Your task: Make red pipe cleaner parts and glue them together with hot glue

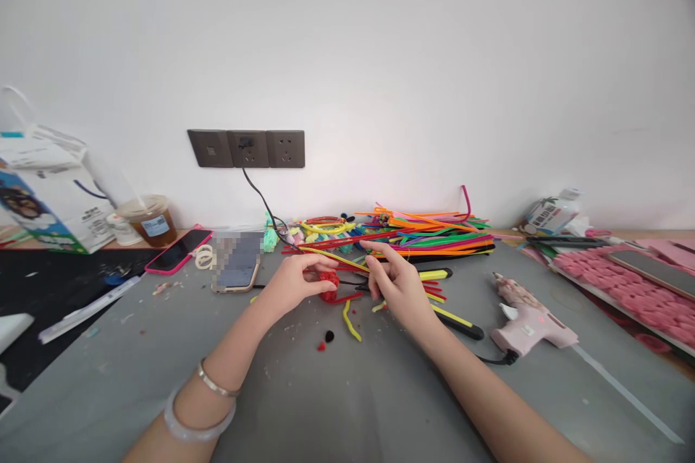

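My left hand [301,278] is closed, with thumb and fingers round a fuzzy red piece [329,286] that looks like coiled pipe cleaner. Opposite it, my right hand [396,282] has its fingers curled, pinching what appears to be the end of a long yellow pipe cleaner [339,259]. Under that hand lies a tool with black-and-yellow handles [461,322]; its head is hidden. A short bent yellow piece [350,322], a small black pompom [329,336] and a red scrap [321,346] lie on the grey table in front of the hands.
Bundles of coloured pipe cleaners [445,240] lie along the wall. At right are a pink glue gun [535,329] and a pink keyboard-like object [602,278]. Left stand two phones [179,251], a drink cup [155,221] and a carton bag [54,195]. A cord [260,195] hangs from the socket.
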Demonstrator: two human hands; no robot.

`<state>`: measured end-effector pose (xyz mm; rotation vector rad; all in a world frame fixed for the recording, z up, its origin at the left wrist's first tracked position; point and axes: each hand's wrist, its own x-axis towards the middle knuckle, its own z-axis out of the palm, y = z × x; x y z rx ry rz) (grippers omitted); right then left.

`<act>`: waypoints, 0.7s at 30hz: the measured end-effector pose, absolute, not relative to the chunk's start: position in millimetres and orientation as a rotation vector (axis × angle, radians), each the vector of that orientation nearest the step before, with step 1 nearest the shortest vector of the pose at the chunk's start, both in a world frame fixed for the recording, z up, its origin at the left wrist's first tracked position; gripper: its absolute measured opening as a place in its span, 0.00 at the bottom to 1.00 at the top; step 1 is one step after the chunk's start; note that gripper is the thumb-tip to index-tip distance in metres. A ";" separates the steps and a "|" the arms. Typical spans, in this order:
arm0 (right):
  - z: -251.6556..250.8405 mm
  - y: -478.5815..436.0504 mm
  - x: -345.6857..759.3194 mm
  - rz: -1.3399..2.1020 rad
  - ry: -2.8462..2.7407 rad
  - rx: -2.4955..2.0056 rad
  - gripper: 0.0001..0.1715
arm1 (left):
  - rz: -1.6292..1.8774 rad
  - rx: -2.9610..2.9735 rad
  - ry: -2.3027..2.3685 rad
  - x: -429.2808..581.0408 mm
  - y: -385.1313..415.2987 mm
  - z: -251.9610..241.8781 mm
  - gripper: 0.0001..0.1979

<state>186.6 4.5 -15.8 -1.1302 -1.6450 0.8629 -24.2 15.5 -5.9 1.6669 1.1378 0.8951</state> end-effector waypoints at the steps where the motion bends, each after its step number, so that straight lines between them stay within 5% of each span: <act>1: -16.3 5.3 187.2 0.857 -1.635 -1.136 0.24 | 0.897 1.667 1.134 -24.3 15.8 -6.1 0.17; 6: -21.8 11.0 189.2 0.825 -1.580 -1.110 0.16 | 0.887 1.659 1.146 -24.3 16.6 -5.9 0.16; 21: -23.6 10.9 191.0 0.724 -1.773 -1.090 0.26 | 0.865 1.664 1.141 -25.7 16.7 -8.2 0.16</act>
